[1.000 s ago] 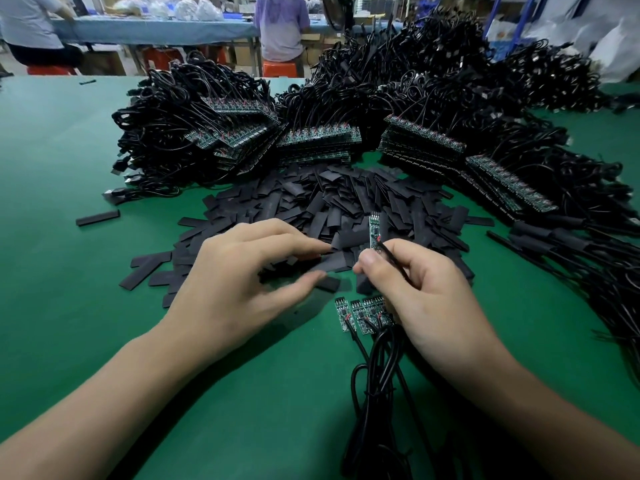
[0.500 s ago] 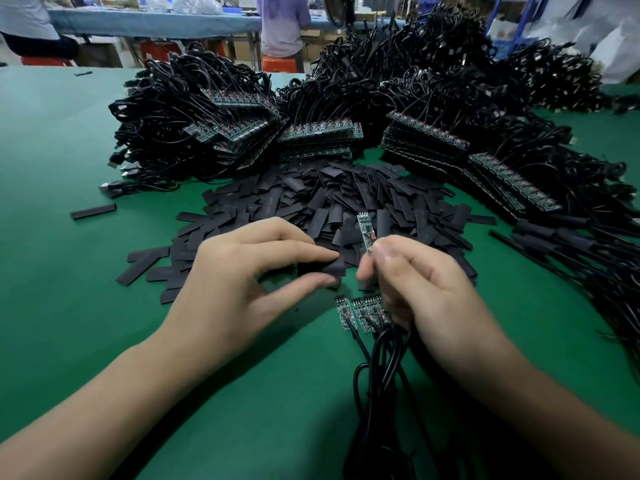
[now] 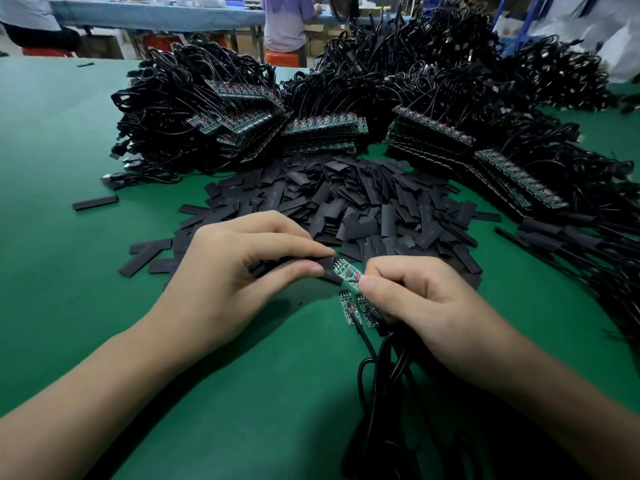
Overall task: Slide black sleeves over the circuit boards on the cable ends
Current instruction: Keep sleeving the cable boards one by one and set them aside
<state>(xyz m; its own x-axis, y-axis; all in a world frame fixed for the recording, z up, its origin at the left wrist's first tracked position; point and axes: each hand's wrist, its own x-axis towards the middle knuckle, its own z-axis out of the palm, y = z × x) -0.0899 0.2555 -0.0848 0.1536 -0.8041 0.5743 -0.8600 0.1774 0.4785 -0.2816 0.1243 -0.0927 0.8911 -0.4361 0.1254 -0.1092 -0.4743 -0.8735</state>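
Observation:
My left hand (image 3: 228,271) pinches a flat black sleeve (image 3: 325,266) between thumb and forefinger, its open end facing right. My right hand (image 3: 415,299) pinches the cable end of a small green circuit board (image 3: 347,271), whose far tip touches the sleeve's mouth. Two more bare boards (image 3: 360,308) lie on the green table just below, their black cables (image 3: 377,393) running toward me under my right hand. A heap of loose black sleeves (image 3: 363,209) lies right behind my hands.
Big piles of black cables with rows of circuit boards (image 3: 322,128) fill the back and right of the green table (image 3: 104,306). Sleeved cable ends (image 3: 561,233) lie at the right. One stray sleeve (image 3: 95,202) lies at the left. People sit at a table (image 3: 156,15) behind.
My right hand tipped the board from upright to pointing left and brought it down to the sleeve. My left hand lifted the sleeve slightly and turned it toward the board.

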